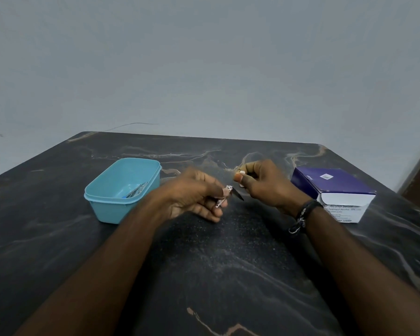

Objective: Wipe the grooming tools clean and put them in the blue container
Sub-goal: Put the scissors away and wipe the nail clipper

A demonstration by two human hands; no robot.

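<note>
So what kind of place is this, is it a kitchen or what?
Hard to say for sure; probably a plain room at home, not clearly a kitchen. There's just a dark marble-look table against a bare grey wall, with a box of alcohol swabs on it.

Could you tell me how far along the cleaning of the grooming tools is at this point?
Partly done: metal tools already lie in the blue container. In hand: the left hand holds a nail clipper, while the right hand pinches a small white wipe. Left: finishing that clipper and placing it in the container.
</note>
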